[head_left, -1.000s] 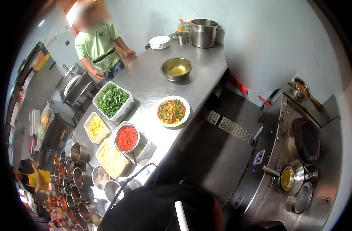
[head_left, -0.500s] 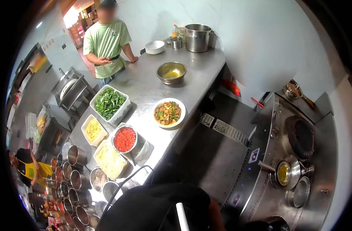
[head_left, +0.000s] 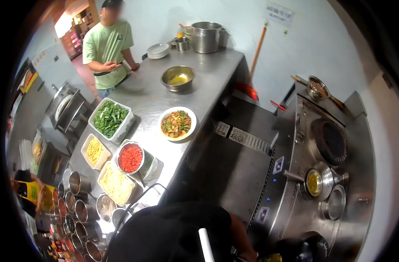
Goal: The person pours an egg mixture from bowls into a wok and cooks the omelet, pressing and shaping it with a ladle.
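My right forearm comes down past my black shirt, and part of my right hand shows at the bottom edge, with its fingers cut off by the frame. Near it, a dark wok stands on the stove, partly out of view. Something yellow-green lies close to the hand at the edge, too cropped to name. My left hand is outside the view. On the steel table to the left is a white plate of cooked chopped vegetables and meat, apart from both hands.
Tubs of chopped greens, red chopped peppers and pale shreds line the table. A metal bowl sits farther back. A person in a green shirt stands behind. The stove carries strainers and a dark round pan.
The view has shifted, so the table appears farther left and a broom by the wall shows. My right forearm and part of the hand have come into sight at the bottom.
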{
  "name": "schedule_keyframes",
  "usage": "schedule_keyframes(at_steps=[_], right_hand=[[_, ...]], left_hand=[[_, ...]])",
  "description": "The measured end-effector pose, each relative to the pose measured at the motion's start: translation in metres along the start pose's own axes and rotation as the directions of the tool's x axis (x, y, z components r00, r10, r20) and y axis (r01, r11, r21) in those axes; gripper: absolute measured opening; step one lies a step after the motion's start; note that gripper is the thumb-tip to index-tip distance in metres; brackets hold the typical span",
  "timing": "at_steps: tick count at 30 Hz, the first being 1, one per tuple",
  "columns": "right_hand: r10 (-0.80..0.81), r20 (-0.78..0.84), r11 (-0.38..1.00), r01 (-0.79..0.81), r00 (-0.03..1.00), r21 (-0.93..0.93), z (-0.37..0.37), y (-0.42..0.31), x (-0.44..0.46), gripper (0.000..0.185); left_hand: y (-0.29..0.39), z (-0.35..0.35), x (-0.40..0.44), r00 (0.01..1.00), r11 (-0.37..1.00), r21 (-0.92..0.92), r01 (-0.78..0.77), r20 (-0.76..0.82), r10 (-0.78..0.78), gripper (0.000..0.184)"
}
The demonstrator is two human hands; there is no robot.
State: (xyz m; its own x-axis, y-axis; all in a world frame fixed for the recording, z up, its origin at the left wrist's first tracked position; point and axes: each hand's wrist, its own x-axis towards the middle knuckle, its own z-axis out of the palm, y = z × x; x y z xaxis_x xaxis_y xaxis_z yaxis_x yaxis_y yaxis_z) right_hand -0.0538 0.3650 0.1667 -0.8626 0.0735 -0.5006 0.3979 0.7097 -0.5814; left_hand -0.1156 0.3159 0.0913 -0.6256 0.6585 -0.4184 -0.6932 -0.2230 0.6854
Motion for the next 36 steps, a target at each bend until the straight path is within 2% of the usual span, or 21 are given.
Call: schedule_keyframes(at_steps=[2, 3, 4, 5, 6, 7, 8, 9, 10, 11, 12, 14, 16, 19, 20, 22, 24, 25, 29, 32, 36], right_hand=[[0.074, -0.066, 0.997, -0.072, 0.995, 0.030, -0.017, 0.030, -0.009, 0.030], [0.121, -0.107, 0.992, -0.117, 0.987, 0.052, -0.028, 0.052, -0.016, 0.030], [0.182, -0.153, 0.982, -0.170, 0.971, 0.087, -0.039, 0.077, -0.028, 0.031], [0.252, -0.201, 0.964, -0.228, 0.947, 0.134, -0.048, 0.105, -0.046, 0.031], [0.327, -0.244, 0.939, -0.283, 0.913, 0.196, -0.057, 0.141, -0.069, 0.031], [0.377, -0.291, 0.917, -0.310, 0.880, 0.252, -0.062, 0.172, -0.092, 0.032], [0.393, -0.344, 0.904, -0.291, 0.853, 0.313, -0.065, 0.150, -0.122, 0.032], [0.368, -0.434, 0.924, -0.270, 0.823, 0.271, -0.069, 0.122, -0.131, 0.029], [0.344, -0.477, 0.919, -0.186, 0.809, 0.348, -0.061, 0.144, -0.132, 0.026], [0.462, -0.376, 0.841, -0.263, 0.804, 0.472, -0.064, 0.141, -0.136, 0.019], [0.486, -0.311, 0.760, -0.219, 0.817, 0.612, -0.077, 0.095, -0.148, 0.021], [0.479, -0.258, 0.683, -0.172, 0.839, 0.710, -0.086, 0.085, -0.157, 0.022], [0.392, -0.436, 0.846, -0.131, 0.810, 0.517, -0.067, 0.123, -0.152, 0.022], [0.339, -0.491, 0.894, -0.112, 0.803, 0.434, -0.061, 0.126, -0.162, 0.024], [0.355, -0.479, 0.871, -0.099, 0.803, 0.481, -0.057, 0.126, -0.165, 0.025], [0.392, -0.451, 0.845, -0.120, 0.802, 0.521, -0.055, 0.129, -0.167, 0.025], [0.395, -0.446, 0.839, -0.118, 0.803, 0.531, -0.073, 0.118, -0.177, 0.028], [0.382, -0.434, 0.840, -0.112, 0.816, 0.530, -0.081, 0.111, -0.182, 0.030], [0.350, -0.210, 0.562, -0.025, 0.913, 0.827, -0.090, 0.108, -0.185, 0.021], [0.343, -0.243, 0.645, -0.040, 0.907, 0.763, -0.105, 0.104, -0.185, 0.021], [0.340, -0.159, 0.507, -0.038, 0.927, 0.861, -0.106, 0.091, -0.178, 0.016]], left_hand=[[-0.009, 0.001, 0.009, 0.988, 0.961, 0.230, -0.150, 0.052, 0.142, 0.025], [-0.018, -0.001, 0.014, 0.920, 0.746, 0.542, -0.387, 0.169, 0.354, 0.025], [-0.026, -0.009, 0.015, 0.747, 0.172, 0.806, -0.566, 0.414, 0.520, 0.025], [-0.035, -0.013, 0.018, 0.600, -0.221, 0.779, -0.587, 0.602, 0.527, 0.025], [-0.029, -0.020, 0.015, 0.651, -0.243, 0.764, -0.597, 0.639, 0.410, 0.022], [-0.035, -0.024, 0.010, 0.557, -0.378, 0.713, -0.591, 0.700, 0.447, 0.024], [-0.012, -0.019, -0.026, 0.520, 0.048, 0.670, -0.741, 0.527, 0.672, 0.025], [-0.056, -0.042, 0.018, 0.570, 0.119, 0.645, -0.755, 0.555, 0.606, 0.027], [-0.033, -0.037, -0.006, 0.751, 0.522, 0.539, -0.661, 0.482, 0.452, 0.027], [-0.006, -0.028, -0.034, 0.892, 0.894, 0.260, -0.366, 0.371, 0.258, 0.027], [0.023, -0.017, -0.063, 0.968, 0.998, -0.016, -0.057, 0.243, 0.059, 0.027], [0.020, -0.018, -0.062, 0.979, 0.989, -0.094, 0.110, 0.183, -0.091, 0.024], [0.051, 0.013, -0.073, 0.927, 0.938, -0.127, 0.323, -0.158, -0.340, 0.021], [0.055, 0.010, -0.067, 0.862, 0.890, -0.053, 0.452, -0.232, -0.451, 0.017], [0.052, -0.002, -0.067, 0.973, 0.917, 0.327, 0.228, -0.114, -0.201, 0.016], [0.041, -0.024, -0.060, 0.901, 0.534, 0.735, -0.419, 0.408, 0.145, 0.017], [0.049, 0.001, -0.057, 0.990, 0.920, 0.372, 0.125, 0.012, -0.140, 0.019], [0.055, 0.009, -0.060, 0.925, 0.930, 0.065, 0.361, -0.148, -0.349, 0.020], [0.066, 0.021, -0.059, 0.852, 0.853, 0.162, 0.496, -0.280, -0.442, 0.023], [0.055, 0.008, -0.053, 0.857, 0.875, 0.086, 0.477, -0.268, -0.440, 0.023], [0.057, 0.000, -0.050, 0.841, 0.850, 0.077, 0.521, -0.215, -0.496, 0.022]])
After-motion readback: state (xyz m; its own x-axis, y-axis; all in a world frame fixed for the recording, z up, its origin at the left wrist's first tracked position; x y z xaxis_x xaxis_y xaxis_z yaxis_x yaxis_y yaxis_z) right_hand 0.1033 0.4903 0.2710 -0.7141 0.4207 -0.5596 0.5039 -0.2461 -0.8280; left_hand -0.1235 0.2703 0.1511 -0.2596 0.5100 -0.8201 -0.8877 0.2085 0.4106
